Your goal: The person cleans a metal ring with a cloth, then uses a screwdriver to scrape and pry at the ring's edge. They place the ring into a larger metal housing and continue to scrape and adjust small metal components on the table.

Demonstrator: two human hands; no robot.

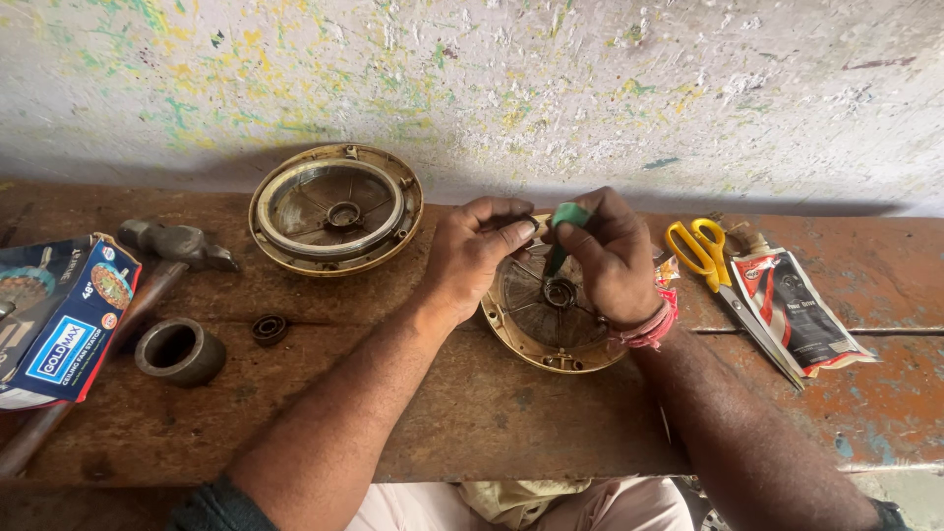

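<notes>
Two bare forearms come up from the near edge, both uncovered almost to the elbow. On the near left, a dark grey-blue sleeve is pushed up high on the left arm. The left hand wears no ring and no glove. The right hand is bare too, and its wrist carries a bundle of red and pink threads wound several times round. Pale pinkish trousers show between the arms at the near edge.
</notes>
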